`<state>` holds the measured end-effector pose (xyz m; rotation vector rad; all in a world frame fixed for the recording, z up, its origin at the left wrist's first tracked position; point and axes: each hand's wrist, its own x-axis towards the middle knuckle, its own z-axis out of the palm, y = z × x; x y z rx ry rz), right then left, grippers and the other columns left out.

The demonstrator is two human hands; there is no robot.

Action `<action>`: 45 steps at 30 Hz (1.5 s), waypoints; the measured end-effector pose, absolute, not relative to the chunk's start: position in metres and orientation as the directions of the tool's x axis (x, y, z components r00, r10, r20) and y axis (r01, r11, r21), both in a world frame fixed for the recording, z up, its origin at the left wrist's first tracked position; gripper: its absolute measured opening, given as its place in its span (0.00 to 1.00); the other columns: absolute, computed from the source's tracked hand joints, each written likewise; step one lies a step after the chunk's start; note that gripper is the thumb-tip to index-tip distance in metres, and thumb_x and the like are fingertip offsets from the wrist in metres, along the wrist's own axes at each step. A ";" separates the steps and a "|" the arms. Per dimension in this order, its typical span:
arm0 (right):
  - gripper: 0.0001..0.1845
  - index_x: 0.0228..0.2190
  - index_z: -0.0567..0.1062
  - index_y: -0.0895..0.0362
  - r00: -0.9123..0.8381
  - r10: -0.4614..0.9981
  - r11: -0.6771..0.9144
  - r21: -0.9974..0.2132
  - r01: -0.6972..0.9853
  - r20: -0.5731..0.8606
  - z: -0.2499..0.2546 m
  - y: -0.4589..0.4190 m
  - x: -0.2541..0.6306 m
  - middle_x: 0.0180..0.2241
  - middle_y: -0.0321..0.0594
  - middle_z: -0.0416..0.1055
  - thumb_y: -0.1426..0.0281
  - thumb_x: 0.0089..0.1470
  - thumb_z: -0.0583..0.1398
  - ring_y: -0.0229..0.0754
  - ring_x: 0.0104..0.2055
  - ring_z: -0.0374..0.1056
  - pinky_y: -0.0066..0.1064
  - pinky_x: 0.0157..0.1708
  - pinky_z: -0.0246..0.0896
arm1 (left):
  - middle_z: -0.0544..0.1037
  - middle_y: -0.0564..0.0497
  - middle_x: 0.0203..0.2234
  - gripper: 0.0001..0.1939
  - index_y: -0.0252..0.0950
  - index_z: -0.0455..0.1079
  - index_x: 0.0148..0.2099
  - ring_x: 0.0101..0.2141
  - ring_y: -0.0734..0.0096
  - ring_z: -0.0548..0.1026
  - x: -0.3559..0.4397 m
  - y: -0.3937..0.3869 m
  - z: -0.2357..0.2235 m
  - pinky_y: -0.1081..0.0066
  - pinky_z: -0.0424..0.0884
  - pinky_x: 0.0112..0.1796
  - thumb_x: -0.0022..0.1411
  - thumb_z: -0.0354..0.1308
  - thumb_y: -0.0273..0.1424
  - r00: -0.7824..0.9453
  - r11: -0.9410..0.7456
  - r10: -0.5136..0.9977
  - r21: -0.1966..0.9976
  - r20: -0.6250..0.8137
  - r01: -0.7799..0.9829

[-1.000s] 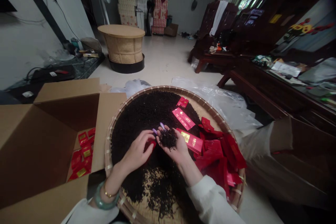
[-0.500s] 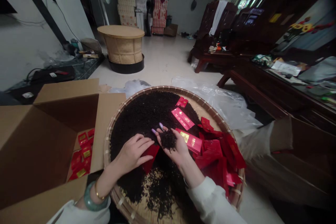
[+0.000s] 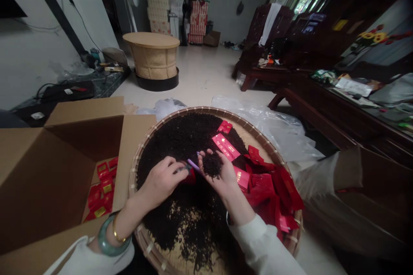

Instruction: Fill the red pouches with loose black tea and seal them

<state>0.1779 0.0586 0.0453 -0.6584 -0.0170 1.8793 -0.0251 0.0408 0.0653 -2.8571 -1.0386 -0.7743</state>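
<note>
My left hand (image 3: 166,178), back upward, has its fingers closed on a small red packet (image 3: 189,176); the packet is partly hidden by the fingers. Palm up and curled, my right hand (image 3: 224,176) carries a clump of dark dried tea leaves (image 3: 211,165). A slim purple thing (image 3: 193,165) sticks out by its fingers; its kind is unclear. Both hands are over a round woven bamboo tray (image 3: 131,180) spread with loose dark tea leaves (image 3: 174,137). Red packets (image 3: 263,184) are heaped on the tray's right side, near a pink-red printed packet (image 3: 226,147).
At left, an open cardboard box (image 3: 29,184) holds several red packets (image 3: 102,189). Clear plastic sheeting (image 3: 274,124) lies behind the tray. A dark wooden table (image 3: 325,107) and a bag-lined carton (image 3: 368,189) stand at right. Farther back is a woven drum-shaped stand (image 3: 155,60).
My right hand with the tea leaves has shifted slightly right and its fingers curl more. My left fingers have closed in on the red packet, which now shows less. The view has moved slightly.
</note>
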 end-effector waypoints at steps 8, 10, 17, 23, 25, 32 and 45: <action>0.09 0.30 0.73 0.57 -0.204 0.918 -0.345 -0.428 -0.835 -0.340 0.067 0.061 0.156 0.32 0.41 0.77 0.65 0.55 0.56 0.43 0.35 0.73 0.40 0.39 0.71 | 0.72 0.45 0.39 0.12 0.40 0.73 0.40 0.43 0.61 0.66 -0.005 0.042 0.051 0.62 0.69 0.41 0.65 0.48 0.27 0.685 -0.795 0.594 0.175 0.422 0.581; 0.10 0.29 0.73 0.57 -0.184 0.922 -0.331 -0.450 -0.829 -0.340 0.069 0.060 0.148 0.31 0.40 0.77 0.65 0.55 0.55 0.42 0.33 0.73 0.38 0.38 0.71 | 0.71 0.45 0.41 0.11 0.40 0.73 0.38 0.44 0.63 0.66 -0.005 0.042 0.054 0.63 0.70 0.42 0.66 0.48 0.28 0.693 -0.794 0.606 0.253 0.389 0.552; 0.13 0.27 0.74 0.57 -0.064 0.977 -0.179 -0.625 -0.760 -0.201 0.076 0.061 0.139 0.28 0.38 0.77 0.61 0.53 0.57 0.42 0.33 0.73 0.37 0.42 0.68 | 0.71 0.46 0.41 0.09 0.39 0.73 0.37 0.44 0.62 0.68 -0.009 0.050 0.059 0.63 0.70 0.44 0.64 0.51 0.28 0.689 -0.774 0.625 0.412 0.369 0.481; 0.14 0.25 0.77 0.58 -0.018 0.987 -0.130 -0.722 -0.679 -0.161 0.067 0.062 0.142 0.27 0.38 0.77 0.61 0.50 0.57 0.41 0.32 0.72 0.33 0.37 0.67 | 0.71 0.46 0.41 0.10 0.38 0.73 0.37 0.39 0.66 0.72 -0.008 0.054 0.053 0.69 0.70 0.39 0.65 0.50 0.29 0.688 -0.752 0.641 0.456 0.340 0.475; 0.13 0.25 0.77 0.58 -0.018 0.990 -0.121 -0.756 -0.643 -0.143 0.064 0.061 0.144 0.28 0.38 0.77 0.62 0.49 0.57 0.41 0.33 0.72 0.32 0.39 0.66 | 0.71 0.45 0.41 0.11 0.38 0.73 0.37 0.39 0.66 0.72 -0.008 0.053 0.053 0.69 0.70 0.39 0.65 0.49 0.29 0.686 -0.746 0.647 0.465 0.333 0.477; 0.16 0.29 0.79 0.57 -0.059 0.997 0.029 -0.952 -0.306 0.050 0.055 0.055 0.153 0.33 0.39 0.77 0.69 0.53 0.51 0.41 0.39 0.70 0.32 0.44 0.62 | 0.70 0.47 0.35 0.10 0.38 0.73 0.37 0.33 0.68 0.71 -0.008 0.051 0.051 0.71 0.69 0.34 0.64 0.50 0.30 0.663 -0.731 0.667 0.471 0.339 0.494; 0.12 0.35 0.75 0.55 -0.110 0.960 0.279 -0.927 0.253 0.258 0.062 0.037 0.185 0.35 0.39 0.74 0.70 0.57 0.52 0.41 0.38 0.69 0.33 0.41 0.64 | 0.73 0.45 0.41 0.10 0.35 0.71 0.37 0.47 0.62 0.70 -0.015 0.049 0.062 0.64 0.71 0.45 0.65 0.49 0.26 0.646 -0.809 0.575 0.236 0.502 0.538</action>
